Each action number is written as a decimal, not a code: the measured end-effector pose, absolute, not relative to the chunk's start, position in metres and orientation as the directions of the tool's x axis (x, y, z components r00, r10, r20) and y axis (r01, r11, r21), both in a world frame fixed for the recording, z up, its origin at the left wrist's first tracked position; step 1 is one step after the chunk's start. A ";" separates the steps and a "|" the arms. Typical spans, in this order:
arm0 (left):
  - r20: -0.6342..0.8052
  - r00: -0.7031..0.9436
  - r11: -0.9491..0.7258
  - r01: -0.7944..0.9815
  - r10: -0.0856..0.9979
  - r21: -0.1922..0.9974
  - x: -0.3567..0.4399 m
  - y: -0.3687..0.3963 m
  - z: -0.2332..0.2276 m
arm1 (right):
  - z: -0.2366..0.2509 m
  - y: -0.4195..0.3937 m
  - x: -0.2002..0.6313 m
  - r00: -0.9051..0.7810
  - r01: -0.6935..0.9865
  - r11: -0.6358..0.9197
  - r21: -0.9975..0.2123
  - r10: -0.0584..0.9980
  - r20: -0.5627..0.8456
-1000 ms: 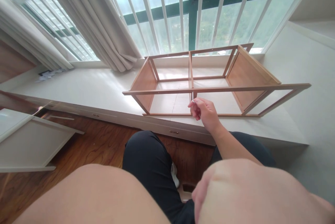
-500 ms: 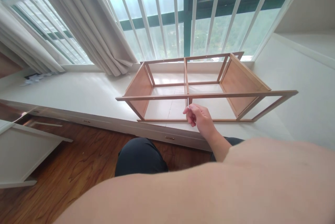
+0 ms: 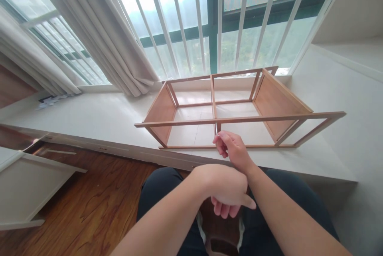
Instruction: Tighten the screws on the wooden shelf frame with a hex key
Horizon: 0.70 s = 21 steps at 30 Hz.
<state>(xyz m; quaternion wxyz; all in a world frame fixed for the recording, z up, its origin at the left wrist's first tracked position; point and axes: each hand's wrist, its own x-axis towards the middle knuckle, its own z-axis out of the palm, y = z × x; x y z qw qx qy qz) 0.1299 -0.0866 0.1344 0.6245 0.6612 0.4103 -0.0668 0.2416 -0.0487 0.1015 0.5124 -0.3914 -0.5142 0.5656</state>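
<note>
A wooden furniture frame (image 3: 239, 120) with panels at both ends and a middle crosspiece lies on the white window ledge. At the near rail's middle joint, my right hand (image 3: 235, 148) pinches a thin silvery rod, apparently a hex key (image 3: 216, 128), between thumb and fingers. Its upper end meets the underside of the rail. Closer to me, my left hand (image 3: 226, 188) hangs with wrist bent beside my right forearm. Its fingers curl loosely and the thumb sticks out apart; nothing shows in it, though the palm is partly hidden.
The white ledge (image 3: 98, 116) runs along a barred window with grey curtains (image 3: 119, 48). Papers (image 3: 54, 100) lie at its far left. A white cabinet piece (image 3: 32, 188) stands on the wooden floor (image 3: 98, 192). My knees are close to the ledge front.
My left arm, which stretched across the bottom of the view, has swung in, and the left hand now shows beside the right forearm. My right hand stays at the middle joint.
</note>
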 end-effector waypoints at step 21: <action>-0.315 0.353 0.196 0.334 0.881 0.922 0.085 -0.029 0.120 | 0.098 -0.048 0.253 -0.325 -0.224 -0.124 -0.967 0.945 -0.046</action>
